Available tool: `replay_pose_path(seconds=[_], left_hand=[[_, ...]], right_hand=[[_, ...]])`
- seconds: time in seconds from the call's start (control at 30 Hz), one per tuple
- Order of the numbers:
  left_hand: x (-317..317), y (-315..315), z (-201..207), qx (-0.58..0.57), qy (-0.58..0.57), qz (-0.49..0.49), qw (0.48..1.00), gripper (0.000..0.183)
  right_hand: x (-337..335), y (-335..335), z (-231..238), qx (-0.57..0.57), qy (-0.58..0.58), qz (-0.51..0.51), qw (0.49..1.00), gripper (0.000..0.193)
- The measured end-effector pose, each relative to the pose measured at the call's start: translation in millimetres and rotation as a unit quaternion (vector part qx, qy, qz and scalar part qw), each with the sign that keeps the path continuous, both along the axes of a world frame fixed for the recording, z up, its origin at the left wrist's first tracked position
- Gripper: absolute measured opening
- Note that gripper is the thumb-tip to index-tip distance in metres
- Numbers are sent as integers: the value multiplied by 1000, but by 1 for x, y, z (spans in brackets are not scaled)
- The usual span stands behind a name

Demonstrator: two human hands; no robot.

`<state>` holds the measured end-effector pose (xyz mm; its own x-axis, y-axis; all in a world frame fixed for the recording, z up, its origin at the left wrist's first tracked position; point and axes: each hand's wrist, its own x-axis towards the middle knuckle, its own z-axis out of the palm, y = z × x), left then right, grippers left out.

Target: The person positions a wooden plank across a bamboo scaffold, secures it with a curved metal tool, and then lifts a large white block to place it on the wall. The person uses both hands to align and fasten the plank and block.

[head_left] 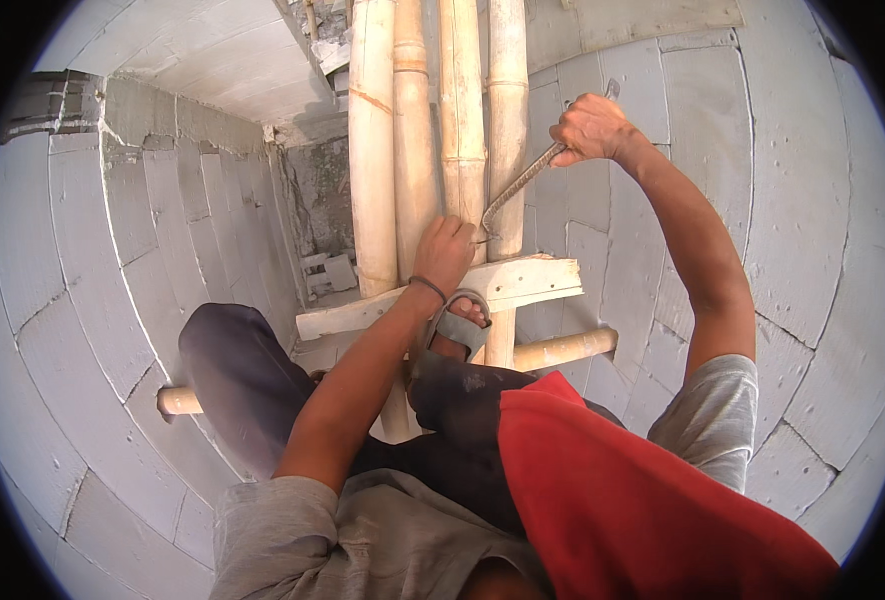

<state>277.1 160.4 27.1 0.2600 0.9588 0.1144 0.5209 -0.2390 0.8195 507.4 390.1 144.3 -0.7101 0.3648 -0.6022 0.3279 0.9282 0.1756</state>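
My right hand (593, 130) is raised and wrapped around the upper part of a ribbed steel bar (525, 180), whose bent lower end rests against a bamboo pole (508, 130). Below and to the left, my left hand (447, 248) is closed with its fingers together, low on the poles beside that bent end. Something thin and dark pokes out by its fingertips, too small to name. Just under the left hand, a pale wooden plank (535, 283) crosses the bamboo. My sandalled foot (463, 325) is on or against the plank.
Several upright bamboo poles (371, 150) stand side by side ahead. A horizontal bamboo pole (563, 350) runs beneath my legs between grey block walls (793, 200). Rubble (338, 272) lies farther down behind the poles. A red cloth (623, 480) hangs over my right side.
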Motion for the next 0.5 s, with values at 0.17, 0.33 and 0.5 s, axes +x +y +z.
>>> replay_pose_path(seconds=[0.17, 0.33, 0.5], left_hand=[[18, -15, -7, -35, -16, -10, 999, 22], [29, -16, -19, -23, -21, 21, 999, 18], [37, -5, -14, 19, 44, -26, 998, 10]], right_hand=[[28, -42, 13, 54, 50, -118, 990, 57], [27, -51, 58, 59, 39, -148, 986, 52], [10, -27, 58, 123, 85, -207, 967, 46]])
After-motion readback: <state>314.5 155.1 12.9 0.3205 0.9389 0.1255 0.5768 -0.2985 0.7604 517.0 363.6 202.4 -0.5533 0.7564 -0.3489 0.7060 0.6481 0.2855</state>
